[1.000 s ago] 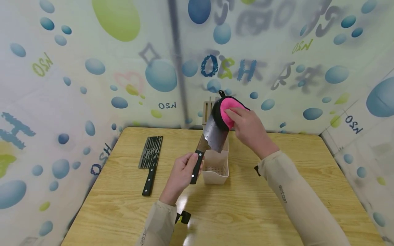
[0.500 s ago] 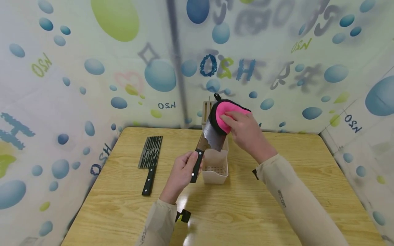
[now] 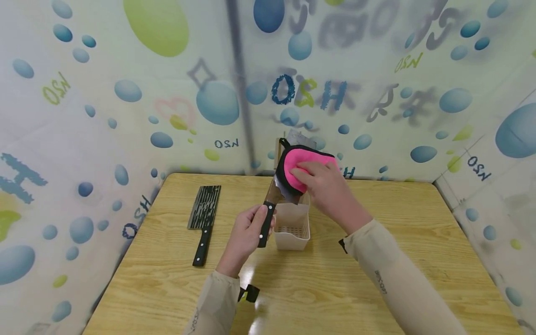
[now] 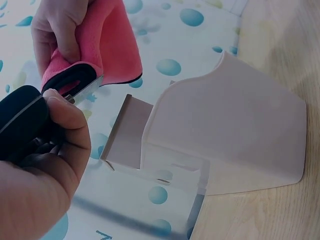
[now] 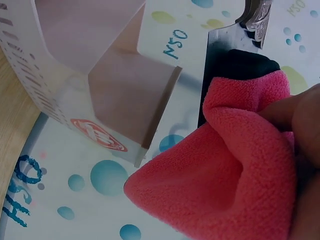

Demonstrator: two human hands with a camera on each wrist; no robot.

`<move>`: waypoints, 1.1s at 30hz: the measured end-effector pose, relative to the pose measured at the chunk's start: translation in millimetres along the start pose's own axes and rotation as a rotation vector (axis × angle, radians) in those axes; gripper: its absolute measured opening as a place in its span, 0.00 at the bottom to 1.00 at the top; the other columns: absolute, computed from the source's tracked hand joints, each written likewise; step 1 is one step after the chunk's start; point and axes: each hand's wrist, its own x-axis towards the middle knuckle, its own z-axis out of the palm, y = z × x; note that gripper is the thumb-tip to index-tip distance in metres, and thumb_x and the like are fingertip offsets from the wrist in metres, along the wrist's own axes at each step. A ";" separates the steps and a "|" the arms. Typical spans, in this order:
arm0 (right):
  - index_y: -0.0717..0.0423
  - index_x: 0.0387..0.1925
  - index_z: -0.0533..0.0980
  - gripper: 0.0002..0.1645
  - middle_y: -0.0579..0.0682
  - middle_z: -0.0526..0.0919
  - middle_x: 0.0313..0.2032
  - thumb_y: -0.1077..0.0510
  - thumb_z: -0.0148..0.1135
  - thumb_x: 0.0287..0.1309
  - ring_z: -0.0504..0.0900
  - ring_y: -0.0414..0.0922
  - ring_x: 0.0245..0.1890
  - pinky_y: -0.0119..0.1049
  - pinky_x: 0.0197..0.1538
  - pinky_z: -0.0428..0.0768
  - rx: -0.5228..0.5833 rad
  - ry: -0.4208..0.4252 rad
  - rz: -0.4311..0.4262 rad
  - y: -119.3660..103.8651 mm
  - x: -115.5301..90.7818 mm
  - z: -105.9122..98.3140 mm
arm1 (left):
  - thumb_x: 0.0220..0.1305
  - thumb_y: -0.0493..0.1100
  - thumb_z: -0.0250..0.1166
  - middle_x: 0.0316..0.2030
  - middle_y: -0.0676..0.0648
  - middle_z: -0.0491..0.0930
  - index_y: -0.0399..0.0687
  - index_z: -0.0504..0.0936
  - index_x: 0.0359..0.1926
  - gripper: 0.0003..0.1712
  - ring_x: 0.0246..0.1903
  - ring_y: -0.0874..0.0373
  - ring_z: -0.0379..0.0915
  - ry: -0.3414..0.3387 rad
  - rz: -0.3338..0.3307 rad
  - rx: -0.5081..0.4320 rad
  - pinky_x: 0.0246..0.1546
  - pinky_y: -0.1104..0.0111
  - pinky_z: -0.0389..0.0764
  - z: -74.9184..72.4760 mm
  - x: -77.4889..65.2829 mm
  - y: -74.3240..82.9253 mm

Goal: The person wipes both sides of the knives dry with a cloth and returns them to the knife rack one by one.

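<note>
My left hand (image 3: 246,232) grips the black riveted handle of a cleaver (image 3: 265,229), held up at a tilt above the table. With bent fingers, my right hand (image 3: 328,190) pinches a pink cloth (image 3: 307,156) with a black edge. The cloth lies over the cleaver's blade and hides most of it. Some blade shows past the far end, and a strip shows near the handle. In the right wrist view, the blade (image 5: 217,42) emerges beside the cloth's dark underside. A second cleaver (image 3: 205,207), with a black-and-silver patterned blade, lies on the table to the left.
A beige plastic knife holder (image 3: 292,241) with a slotted back and an open front bin stands behind and below the hands. The wooden table (image 3: 377,288) meets a wall (image 3: 356,60) printed with blue and green drops at the back.
My right hand has slid the cloth down along the blade toward the handle, so the blade's far end now shows above it. My left hand has barely moved.
</note>
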 end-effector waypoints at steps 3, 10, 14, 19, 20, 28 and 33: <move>0.54 0.54 0.85 0.23 0.58 0.86 0.51 0.72 0.68 0.58 0.84 0.53 0.54 0.55 0.48 0.81 0.005 0.006 -0.014 -4.0 -0.9 0.8 | 0.84 0.45 0.48 0.28 0.42 0.76 0.25 0.80 0.46 0.24 0.24 0.58 0.73 -0.001 0.010 0.001 0.26 0.71 0.77 -0.8 0.1 0.3; 0.54 0.57 0.84 0.29 0.58 0.85 0.54 0.75 0.68 0.54 0.84 0.55 0.55 0.55 0.49 0.82 0.025 -0.004 -0.026 -10.8 -5.3 0.6 | 0.84 0.45 0.47 0.28 0.43 0.76 0.26 0.80 0.46 0.24 0.24 0.57 0.73 0.005 0.004 0.000 0.24 0.71 0.76 -0.6 1.6 1.8; 0.54 0.58 0.84 0.31 0.58 0.85 0.55 0.72 0.74 0.52 0.84 0.55 0.55 0.55 0.47 0.81 0.012 -0.010 -0.042 -14.3 -7.7 0.1 | 0.84 0.45 0.47 0.27 0.43 0.76 0.25 0.80 0.46 0.24 0.23 0.57 0.72 0.008 -0.008 -0.004 0.23 0.71 0.76 0.2 2.3 2.4; 0.54 0.59 0.83 0.29 0.57 0.85 0.55 0.73 0.70 0.55 0.85 0.55 0.55 0.53 0.46 0.81 -0.036 -0.013 -0.048 -16.8 -8.1 -0.4 | 0.84 0.44 0.47 0.27 0.43 0.76 0.26 0.80 0.45 0.24 0.23 0.57 0.72 0.002 -0.021 -0.002 0.23 0.71 0.76 1.0 2.1 3.0; 0.54 0.59 0.83 0.29 0.57 0.85 0.56 0.73 0.69 0.56 0.85 0.55 0.55 0.52 0.45 0.80 -0.044 -0.019 -0.046 -16.9 -7.7 -0.5 | 0.84 0.44 0.47 0.27 0.43 0.76 0.26 0.80 0.45 0.24 0.23 0.57 0.72 0.002 -0.021 0.002 0.23 0.71 0.76 1.2 2.1 2.9; 0.55 0.58 0.84 0.29 0.57 0.85 0.57 0.76 0.58 0.57 0.84 0.56 0.56 0.49 0.41 0.77 -0.089 -0.042 -0.015 -17.9 0.3 -4.4 | 0.83 0.43 0.49 0.27 0.43 0.77 0.27 0.81 0.44 0.22 0.22 0.56 0.73 0.005 -0.021 0.039 0.23 0.71 0.76 2.4 1.5 2.5; 0.55 0.57 0.84 0.28 0.58 0.85 0.56 0.76 0.58 0.58 0.84 0.57 0.55 0.51 0.40 0.76 -0.090 -0.029 -0.007 -13.7 4.5 -4.1 | 0.83 0.44 0.48 0.27 0.46 0.77 0.27 0.81 0.44 0.22 0.22 0.59 0.73 -0.005 -0.023 0.050 0.23 0.70 0.76 2.8 0.6 1.8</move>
